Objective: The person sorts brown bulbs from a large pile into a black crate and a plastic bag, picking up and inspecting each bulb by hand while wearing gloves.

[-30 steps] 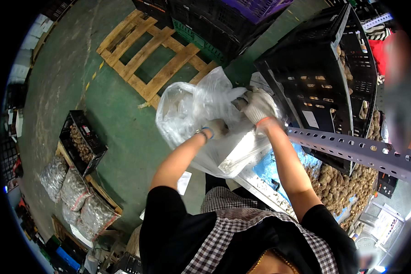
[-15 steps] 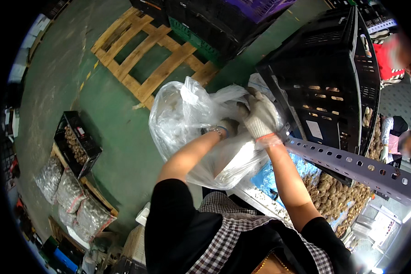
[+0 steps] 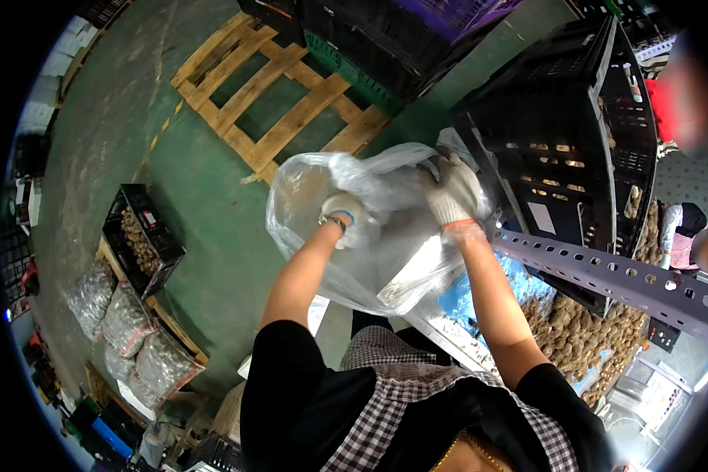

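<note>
A large clear plastic bag [image 3: 306, 267] spreads out in front of me, its mouth wide and its film crumpled. My right hand [image 3: 453, 190], in a pale knitted glove with grey fingertips, is closed on the bag's right edge beside a black crate. My left hand [image 3: 344, 214], also gloved and with a blue band and bracelet at the wrist, is within the left part of the bag. Its fingers are blurred and partly covered by the film, so their pose is unclear.
Black slotted crates [image 3: 543, 134] stand at right, above a perforated metal rail [image 3: 606, 271]. Brown mushroom-like pieces [image 3: 578, 334] cover the table near blue plastic [image 3: 468, 299]. A wooden pallet [image 3: 295, 110], filled sacks [image 3: 161, 358] and a small crate [image 3: 161, 256] lie left. Other people work at far right.
My left hand has moved left, away from my right hand, and the bag's mouth has spread wider. The right hand keeps its hold on the edge. The whole view has shifted slightly.
</note>
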A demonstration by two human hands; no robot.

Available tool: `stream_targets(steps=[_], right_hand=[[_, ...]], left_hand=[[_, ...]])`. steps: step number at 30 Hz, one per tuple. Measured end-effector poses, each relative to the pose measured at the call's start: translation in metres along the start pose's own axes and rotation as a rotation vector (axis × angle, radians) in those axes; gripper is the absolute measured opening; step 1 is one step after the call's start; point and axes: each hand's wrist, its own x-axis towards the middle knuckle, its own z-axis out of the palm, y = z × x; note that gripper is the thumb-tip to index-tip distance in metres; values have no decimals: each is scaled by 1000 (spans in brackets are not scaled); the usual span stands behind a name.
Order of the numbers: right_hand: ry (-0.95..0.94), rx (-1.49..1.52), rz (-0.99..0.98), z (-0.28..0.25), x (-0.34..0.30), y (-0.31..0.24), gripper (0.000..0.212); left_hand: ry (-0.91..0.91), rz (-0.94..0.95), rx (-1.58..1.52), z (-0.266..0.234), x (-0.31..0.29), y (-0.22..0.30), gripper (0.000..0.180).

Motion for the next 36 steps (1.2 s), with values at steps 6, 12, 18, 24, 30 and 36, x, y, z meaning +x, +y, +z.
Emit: stream_targets(steps=[6, 12, 18, 24, 30, 36], right_hand=[[-9, 76, 8, -10, -1, -5, 41], [-21, 88, 26, -11, 0, -6, 44], [-21, 104, -36, -13, -2, -11, 42], [-3, 147, -48, -15, -4, -11, 41], [34, 174, -52, -9, -3, -8, 39], [25, 150, -46, -11, -2, -12, 43]], left_hand=[[310, 633, 220, 72, -3, 80, 47], [410, 664, 261, 121, 86, 123, 43], [364, 598, 201, 127, 129, 142, 46], [126, 743, 227, 88, 86, 105, 48], [268, 487, -207, 2, 34, 51, 43], [237, 734, 98, 16, 79, 117, 43]])
